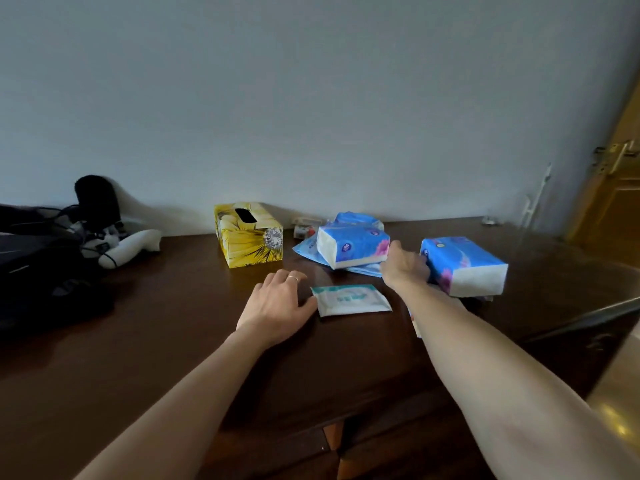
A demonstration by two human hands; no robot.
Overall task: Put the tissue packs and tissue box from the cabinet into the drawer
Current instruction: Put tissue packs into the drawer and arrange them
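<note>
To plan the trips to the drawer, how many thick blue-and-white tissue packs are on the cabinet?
2. One thick blue-and-white tissue pack lies on flat blue packets behind the right hand; the other lies right of that hand. More may be hidden.

arms: both bare, no sleeves in view | left hand (pixel 277 303): thin pale ring on one finger | right hand (pixel 405 265): no ring or band visible | wrists: nothing worn

Home: wooden cabinet (pixel 173 341), door (pixel 613 188)
</note>
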